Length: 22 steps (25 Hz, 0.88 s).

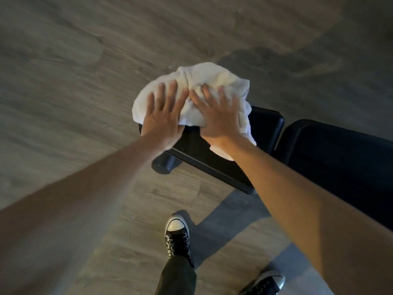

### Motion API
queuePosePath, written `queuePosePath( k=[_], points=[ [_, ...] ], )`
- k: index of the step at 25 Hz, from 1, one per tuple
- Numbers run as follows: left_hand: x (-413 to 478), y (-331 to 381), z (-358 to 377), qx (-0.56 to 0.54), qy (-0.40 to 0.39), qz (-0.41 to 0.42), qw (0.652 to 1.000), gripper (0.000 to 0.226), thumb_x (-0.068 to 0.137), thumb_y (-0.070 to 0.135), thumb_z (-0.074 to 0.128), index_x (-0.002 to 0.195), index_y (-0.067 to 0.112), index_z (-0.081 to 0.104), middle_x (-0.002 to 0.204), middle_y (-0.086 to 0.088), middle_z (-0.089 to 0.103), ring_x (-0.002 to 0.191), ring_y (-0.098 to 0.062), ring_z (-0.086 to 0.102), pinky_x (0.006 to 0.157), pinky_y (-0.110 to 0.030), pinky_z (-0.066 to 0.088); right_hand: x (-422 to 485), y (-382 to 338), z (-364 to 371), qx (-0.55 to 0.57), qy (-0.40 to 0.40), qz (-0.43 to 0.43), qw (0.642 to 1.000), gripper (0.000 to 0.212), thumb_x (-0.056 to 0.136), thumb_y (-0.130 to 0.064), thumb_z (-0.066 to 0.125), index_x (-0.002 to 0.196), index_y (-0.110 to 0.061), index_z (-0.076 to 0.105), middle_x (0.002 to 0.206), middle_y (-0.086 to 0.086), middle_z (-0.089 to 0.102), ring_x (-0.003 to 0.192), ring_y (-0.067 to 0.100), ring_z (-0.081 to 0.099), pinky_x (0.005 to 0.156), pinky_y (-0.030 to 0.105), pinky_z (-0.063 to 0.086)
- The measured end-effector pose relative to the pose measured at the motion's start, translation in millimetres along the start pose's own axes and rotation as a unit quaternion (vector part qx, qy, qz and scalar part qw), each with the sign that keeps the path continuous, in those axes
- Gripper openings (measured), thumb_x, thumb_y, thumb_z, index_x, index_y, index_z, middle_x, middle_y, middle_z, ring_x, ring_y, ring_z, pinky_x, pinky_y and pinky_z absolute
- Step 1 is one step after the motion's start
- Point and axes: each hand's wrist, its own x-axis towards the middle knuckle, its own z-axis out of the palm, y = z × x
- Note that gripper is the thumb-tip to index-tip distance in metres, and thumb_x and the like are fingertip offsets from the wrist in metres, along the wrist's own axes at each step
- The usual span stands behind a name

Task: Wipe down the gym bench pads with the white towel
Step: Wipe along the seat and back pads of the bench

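Observation:
The white towel [212, 81] lies bunched over the far end of the small black seat pad [263, 124] of the gym bench. My left hand [163, 118] presses flat on the towel's left part, fingers spread. My right hand [217, 118] presses flat on its right part, fingers spread too. Both palms push the cloth down onto the pad; neither hand grips it. A fold of towel hangs beside my right wrist. The long black back pad [340, 158] runs off to the right, separated from the seat pad by a narrow gap.
A dark round foot cap [162, 165] of the bench frame sticks out under the seat pad. My two black-and-white sneakers [177, 235] stand on the grey wood-look floor [85, 60] close to the bench.

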Motion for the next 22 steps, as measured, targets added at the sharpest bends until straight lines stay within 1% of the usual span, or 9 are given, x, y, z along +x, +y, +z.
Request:
queuePosePath(
  k=[3, 5, 7, 10, 14, 16, 17, 19, 22],
  points=[
    [23, -9, -7, 0.003, -0.019, -0.018, 1.000, 0.080, 0.103, 0.045, 0.040, 0.162, 0.027, -0.012, 0.172, -0.011, -0.014, 0.157, -0.038, -0.012, 0.127, -0.055, -0.001, 24, 0, -9, 0.030, 0.003, -0.006, 1.000, 0.085, 0.087, -0.034, 0.063, 0.160, -0.037, 0.019, 0.169, -0.004, 0.023, 0.147, 0.036, 0.032, 0.112, 0.058, 0.034],
    [14, -4, -4, 0.004, -0.008, -0.023, 1.000, 0.080, 0.102, 0.047, 0.041, 0.163, 0.026, -0.008, 0.172, -0.011, -0.009, 0.158, -0.038, -0.008, 0.127, -0.055, 0.004, 16, -4, -6, 0.024, 0.007, -0.003, 1.000, 0.086, 0.086, -0.032, 0.065, 0.160, -0.037, 0.019, 0.170, -0.004, 0.021, 0.149, 0.035, 0.029, 0.114, 0.057, 0.032],
    [0, 3, -4, 0.002, 0.018, -0.029, 0.999, 0.080, 0.098, 0.050, 0.046, 0.163, 0.025, 0.007, 0.172, -0.013, 0.006, 0.157, -0.039, 0.006, 0.125, -0.055, 0.016, 5, -9, -1, 0.011, 0.005, -0.006, 1.000, 0.088, 0.087, -0.032, 0.065, 0.160, -0.037, 0.017, 0.171, -0.004, 0.016, 0.153, 0.033, 0.021, 0.117, 0.056, 0.029],
    [-21, 2, -8, 0.022, 0.050, -0.028, 0.998, 0.065, 0.091, 0.047, 0.056, 0.148, 0.023, 0.034, 0.157, -0.019, 0.033, 0.142, -0.043, 0.033, 0.114, -0.055, 0.033, -10, -19, -1, 0.012, -0.001, -0.023, 1.000, 0.089, 0.085, -0.030, 0.069, 0.159, -0.036, 0.021, 0.170, -0.002, 0.017, 0.153, 0.033, 0.019, 0.115, 0.055, 0.031],
    [-72, -1, 12, 0.008, 0.043, -0.031, 0.999, 0.058, 0.083, 0.042, 0.069, 0.133, 0.020, 0.050, 0.148, -0.025, 0.040, 0.141, -0.045, 0.035, 0.120, -0.061, 0.024, -55, -47, 14, 0.034, -0.007, -0.035, 0.999, 0.080, 0.086, -0.029, 0.070, 0.157, -0.031, 0.032, 0.168, 0.002, 0.026, 0.150, 0.033, 0.029, 0.112, 0.053, 0.036],
    [-97, 1, 22, -0.005, 0.029, -0.009, 1.000, 0.066, 0.072, 0.039, 0.080, 0.129, 0.018, 0.054, 0.148, -0.028, 0.040, 0.147, -0.048, 0.028, 0.122, -0.065, 0.019, -89, -59, 27, 0.034, 0.043, -0.033, 0.998, 0.061, 0.091, -0.032, 0.060, 0.150, -0.028, 0.047, 0.160, 0.003, 0.045, 0.142, 0.030, 0.047, 0.104, 0.047, 0.047],
    [-104, 1, 25, -0.009, 0.023, 0.012, 1.000, 0.074, 0.067, 0.039, 0.085, 0.130, 0.017, 0.054, 0.149, -0.029, 0.038, 0.149, -0.049, 0.025, 0.122, -0.066, 0.018, -103, -60, 33, 0.028, 0.061, -0.037, 0.997, 0.055, 0.093, -0.028, 0.053, 0.148, -0.026, 0.052, 0.155, 0.004, 0.051, 0.138, 0.030, 0.052, 0.100, 0.047, 0.050],
    [-109, 6, 28, -0.027, 0.012, 0.054, 0.998, 0.094, 0.063, 0.040, 0.090, 0.143, 0.016, 0.046, 0.152, -0.027, 0.032, 0.151, -0.049, 0.018, 0.123, -0.064, 0.017, -123, -52, 40, 0.026, 0.056, -0.042, 0.997, 0.062, 0.089, -0.018, 0.044, 0.150, -0.023, 0.047, 0.157, 0.006, 0.048, 0.140, 0.033, 0.049, 0.103, 0.051, 0.049],
    [-95, 33, 30, -0.056, 0.020, 0.073, 0.996, 0.104, 0.081, 0.050, 0.073, 0.162, 0.019, 0.015, 0.165, -0.027, 0.015, 0.155, -0.046, 0.005, 0.125, -0.062, 0.011, -122, -14, 36, 0.004, 0.052, -0.043, 0.998, 0.068, 0.085, -0.014, 0.050, 0.152, -0.027, 0.042, 0.162, 0.006, 0.041, 0.143, 0.040, 0.041, 0.105, 0.059, 0.044]
  ],
)
